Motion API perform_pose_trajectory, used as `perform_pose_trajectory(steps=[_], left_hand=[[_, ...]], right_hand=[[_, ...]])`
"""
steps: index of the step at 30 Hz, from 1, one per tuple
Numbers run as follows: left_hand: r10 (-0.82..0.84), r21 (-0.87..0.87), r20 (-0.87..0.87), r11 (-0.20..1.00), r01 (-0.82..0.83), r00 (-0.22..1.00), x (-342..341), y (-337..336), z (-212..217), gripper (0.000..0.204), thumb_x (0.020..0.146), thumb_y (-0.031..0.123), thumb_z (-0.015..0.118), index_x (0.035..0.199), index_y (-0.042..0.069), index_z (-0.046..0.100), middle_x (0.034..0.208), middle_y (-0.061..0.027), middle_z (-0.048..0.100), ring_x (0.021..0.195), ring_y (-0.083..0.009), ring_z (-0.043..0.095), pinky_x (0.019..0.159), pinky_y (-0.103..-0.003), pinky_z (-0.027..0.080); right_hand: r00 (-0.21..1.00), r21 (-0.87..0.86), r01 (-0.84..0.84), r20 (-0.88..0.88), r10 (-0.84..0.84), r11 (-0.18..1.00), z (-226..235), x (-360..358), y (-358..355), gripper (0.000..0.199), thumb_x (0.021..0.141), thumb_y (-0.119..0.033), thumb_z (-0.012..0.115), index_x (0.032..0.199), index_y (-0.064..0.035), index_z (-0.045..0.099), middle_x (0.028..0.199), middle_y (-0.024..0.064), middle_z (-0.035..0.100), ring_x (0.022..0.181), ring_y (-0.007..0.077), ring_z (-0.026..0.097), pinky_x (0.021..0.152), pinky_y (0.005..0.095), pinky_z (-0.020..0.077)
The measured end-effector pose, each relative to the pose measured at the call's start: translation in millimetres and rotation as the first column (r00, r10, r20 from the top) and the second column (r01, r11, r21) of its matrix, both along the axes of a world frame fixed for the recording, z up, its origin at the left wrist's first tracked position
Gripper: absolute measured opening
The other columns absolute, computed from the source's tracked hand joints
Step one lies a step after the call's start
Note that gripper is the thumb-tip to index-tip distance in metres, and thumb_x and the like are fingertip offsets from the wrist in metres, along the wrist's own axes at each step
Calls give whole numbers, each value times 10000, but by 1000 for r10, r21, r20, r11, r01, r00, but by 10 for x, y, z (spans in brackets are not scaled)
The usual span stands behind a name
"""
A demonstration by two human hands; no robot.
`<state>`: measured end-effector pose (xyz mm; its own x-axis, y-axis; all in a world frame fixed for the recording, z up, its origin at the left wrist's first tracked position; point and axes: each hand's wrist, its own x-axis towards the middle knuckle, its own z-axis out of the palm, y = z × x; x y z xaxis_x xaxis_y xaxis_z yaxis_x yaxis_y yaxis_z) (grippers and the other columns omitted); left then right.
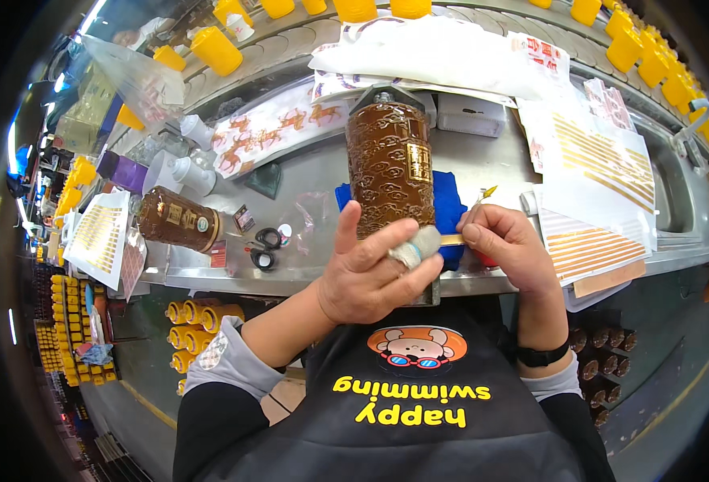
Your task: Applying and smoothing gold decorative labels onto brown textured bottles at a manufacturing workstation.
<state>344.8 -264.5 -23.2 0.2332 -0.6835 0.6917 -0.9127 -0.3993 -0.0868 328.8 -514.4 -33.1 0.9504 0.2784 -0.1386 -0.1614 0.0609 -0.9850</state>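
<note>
A brown bottle (388, 165) with raised patterns and a gold label lies on a blue cloth (448, 205), its near end toward me. My left hand (374, 273) is at that near end with fingers stretched and spread, partly covering it. One of its fingers wears a pale wrap (414, 248). From beside the wrapped fingertip a narrow gold strip (452, 239) runs to my right hand (511, 245), whose thumb and fingers pinch it. Above the right fingers rises a thin pointed thing (487, 194) with a yellow tip; whether that hand holds it is unclear.
A second brown bottle (176, 219) lies at left, near black scissors (265, 247). Sheets of gold strips (599, 169) lie at right beside a sink (676, 173). White sheets (443, 60) cover the far side. Yellow containers (215, 51) line the back; more stand below the steel table (483, 285).
</note>
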Motion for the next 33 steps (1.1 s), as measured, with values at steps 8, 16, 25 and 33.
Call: perform_pose_trajectory(steps=[8, 16, 25, 33], left_hand=[[62, -316, -379, 929, -193, 923, 45, 173, -157, 547, 861, 227, 738, 1314, 42, 492, 1216, -192, 604, 1168, -392, 561, 1145, -630, 172], [89, -223, -198, 966, -134, 976, -143, 265, -112, 270, 830, 92, 716, 1094, 103, 659, 1037, -105, 702, 1160, -290, 584, 1170, -601, 157], [36, -33, -27, 999, -37, 999, 8, 117, 37, 195, 830, 100, 632, 994, 174, 706, 842, 29, 727, 1208, -217, 581, 1205, -556, 66], [103, -200, -331, 964, -177, 938, 66, 131, -31, 583, 820, 210, 761, 1321, 86, 490, 1247, -170, 589, 1249, -413, 511, 1151, -619, 170]], right_hand=[[999, 39, -51, 23, 50, 998, 28, 12, 82, 235, 955, -185, 646, 803, -33, 551, 922, 42, 552, 623, 62, 450, 532, 207, 370], [997, 69, -33, 77, 28, 997, 11, 1, 60, 233, 956, -188, 644, 803, -36, 557, 953, 47, 571, 622, 53, 484, 524, 195, 392], [1000, -5, -12, -4, 12, 1000, -1, 16, 43, 240, 949, -207, 656, 805, -35, 572, 952, 38, 590, 638, 41, 494, 520, 188, 396], [999, 15, -32, 21, 31, 999, 3, 31, 70, 237, 951, -193, 652, 802, -35, 560, 941, 41, 573, 611, 39, 436, 505, 188, 353]])
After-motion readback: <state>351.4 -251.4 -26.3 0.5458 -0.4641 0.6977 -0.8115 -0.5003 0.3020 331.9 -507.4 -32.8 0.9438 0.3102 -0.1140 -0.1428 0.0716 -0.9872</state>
